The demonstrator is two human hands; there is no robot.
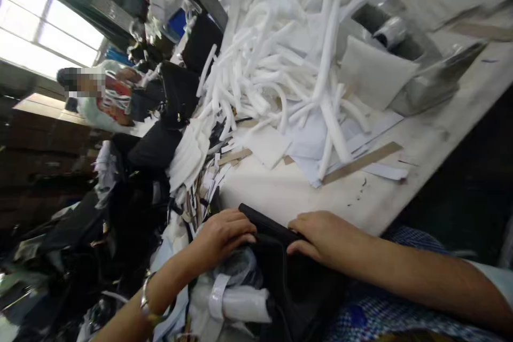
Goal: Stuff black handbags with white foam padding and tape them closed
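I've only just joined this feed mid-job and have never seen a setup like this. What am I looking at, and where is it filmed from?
There is no machine here: these are a person's bare hands. The single picture comes from a camera on that person's head, looking forward and down, so the scene appears tilted. The left hand, with a bracelet on its wrist, and the right hand both hold a black piece by its upper edge; its full shape is hidden. On the pale table beyond lie heaped white strips, white sheets and a brown strip. Another person is in the background.
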